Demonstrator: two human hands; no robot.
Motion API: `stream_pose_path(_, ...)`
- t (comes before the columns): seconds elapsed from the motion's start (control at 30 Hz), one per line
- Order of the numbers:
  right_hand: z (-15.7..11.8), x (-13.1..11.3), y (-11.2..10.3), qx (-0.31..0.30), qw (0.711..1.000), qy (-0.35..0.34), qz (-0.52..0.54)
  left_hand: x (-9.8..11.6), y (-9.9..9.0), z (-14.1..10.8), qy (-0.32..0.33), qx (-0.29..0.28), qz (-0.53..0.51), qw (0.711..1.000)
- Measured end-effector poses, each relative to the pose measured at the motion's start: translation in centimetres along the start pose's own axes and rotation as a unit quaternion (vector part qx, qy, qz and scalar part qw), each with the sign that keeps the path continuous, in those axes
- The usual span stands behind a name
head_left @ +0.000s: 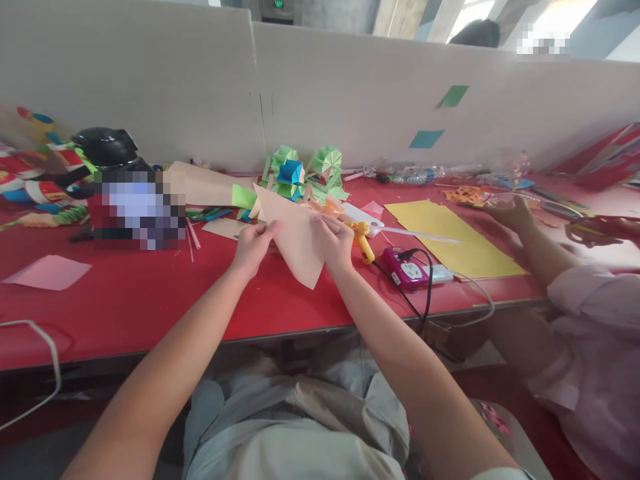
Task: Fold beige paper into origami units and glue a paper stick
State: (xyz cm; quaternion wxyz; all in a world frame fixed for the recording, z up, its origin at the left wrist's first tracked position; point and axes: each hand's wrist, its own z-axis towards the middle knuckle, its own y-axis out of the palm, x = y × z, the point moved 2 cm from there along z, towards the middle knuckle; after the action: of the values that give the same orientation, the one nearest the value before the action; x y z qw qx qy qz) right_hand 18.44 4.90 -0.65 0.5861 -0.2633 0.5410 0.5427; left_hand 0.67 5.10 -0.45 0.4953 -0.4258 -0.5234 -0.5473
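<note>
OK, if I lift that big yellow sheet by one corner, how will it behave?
The yellow sheet looks thin, so it would probably sag and feel light for its size. The translucent stick lying partly across it may slide or roll off as the sheet tilts.

A craft workspace, with colored paper [455, 237] and a glue gun [363, 243] on a red table [135, 300].

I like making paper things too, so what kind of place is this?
It looks like a craft room or workshop: there are folded green paper shapes, a yellow glue gun and a big yellow sheet on the red table.
</note>
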Motion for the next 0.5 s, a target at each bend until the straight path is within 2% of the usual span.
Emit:
stream_pose_path(0.1,-0.11,0.23,-0.02,-0.011,1.0,0.011,0.001,-0.05,0.59,-0.27,-0.005,-0.029,-0.047,0.998)
stream_pose_path(0.23,-0.22,0.25,0.08,-0.016,1.0,0.012,-0.008,-0.32,0.36,0.03,0.021,0.002,-0.057,0.998)
stream_pose_path(0.4,-0.05,0.0,0.01,-0.003,1.0,-0.001,-0.002,-0.3,-0.08,-0.01,0.008,0.034,-0.036,0.999)
stream_pose_path(0.5,0.01,-0.11,-0.15,0.003,1.0,0.002,-0.004,-0.05,0.07,-0.41,-0.014,0.016,-0.036,0.999)
